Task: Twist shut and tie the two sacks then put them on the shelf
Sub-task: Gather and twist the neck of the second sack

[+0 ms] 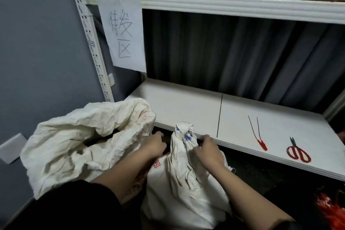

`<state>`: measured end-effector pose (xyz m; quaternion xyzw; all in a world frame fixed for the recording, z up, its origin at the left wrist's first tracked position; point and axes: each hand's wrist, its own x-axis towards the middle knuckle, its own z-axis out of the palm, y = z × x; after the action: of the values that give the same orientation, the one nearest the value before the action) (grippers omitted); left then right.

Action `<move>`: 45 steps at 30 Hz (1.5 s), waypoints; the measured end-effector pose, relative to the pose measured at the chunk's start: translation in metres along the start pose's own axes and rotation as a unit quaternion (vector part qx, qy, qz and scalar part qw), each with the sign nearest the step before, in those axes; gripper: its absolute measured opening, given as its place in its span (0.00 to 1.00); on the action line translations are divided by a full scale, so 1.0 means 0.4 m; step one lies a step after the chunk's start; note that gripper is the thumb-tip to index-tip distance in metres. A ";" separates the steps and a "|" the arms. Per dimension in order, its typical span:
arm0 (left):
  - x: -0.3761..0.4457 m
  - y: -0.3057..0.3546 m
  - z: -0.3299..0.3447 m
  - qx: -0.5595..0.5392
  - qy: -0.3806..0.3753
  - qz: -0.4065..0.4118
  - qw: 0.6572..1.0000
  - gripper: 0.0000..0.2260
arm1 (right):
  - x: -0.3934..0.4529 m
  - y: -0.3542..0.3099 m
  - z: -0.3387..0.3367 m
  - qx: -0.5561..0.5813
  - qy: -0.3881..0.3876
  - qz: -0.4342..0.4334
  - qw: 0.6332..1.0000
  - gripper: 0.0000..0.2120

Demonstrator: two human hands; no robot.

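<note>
A white sack (179,188) stands on the floor in front of the shelf (186,110), its neck twisted into a bunch with blue print at the top. My right hand (207,152) grips the twisted neck from the right. My left hand (155,145) is curled at the sack's left side, between the two sacks; what it holds is hidden. A second white sack (78,144) sits to the left with its mouth gaping open and crumpled.
Two red cable ties (256,132) and red-handled scissors (297,150) lie on the white shelf board to the right. A paper sign (122,35) hangs from the upper shelf. A red bundle (330,209) lies at the lower right. Grey wall stands to the left.
</note>
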<state>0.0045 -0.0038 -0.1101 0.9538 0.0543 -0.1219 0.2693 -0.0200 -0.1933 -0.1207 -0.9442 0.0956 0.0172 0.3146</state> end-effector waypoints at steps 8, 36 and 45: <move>-0.050 -0.082 -0.144 -0.027 0.190 0.037 0.981 0.10 | -0.025 -0.219 0.000 0.135 0.037 -0.125 0.982 0.03; 0.009 -0.241 -0.318 -0.220 0.291 -0.038 0.930 0.16 | 0.095 -0.509 0.164 0.317 -0.034 -0.131 0.939 0.17; -0.026 -0.232 -0.456 -0.248 0.320 0.004 0.915 0.18 | 0.047 -0.471 0.183 0.456 -0.349 0.041 0.818 0.20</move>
<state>0.0158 0.1707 -0.0035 0.8447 0.1619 0.2080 0.4658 0.0366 -0.0052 -0.0699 -0.6186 0.0150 0.3129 0.7206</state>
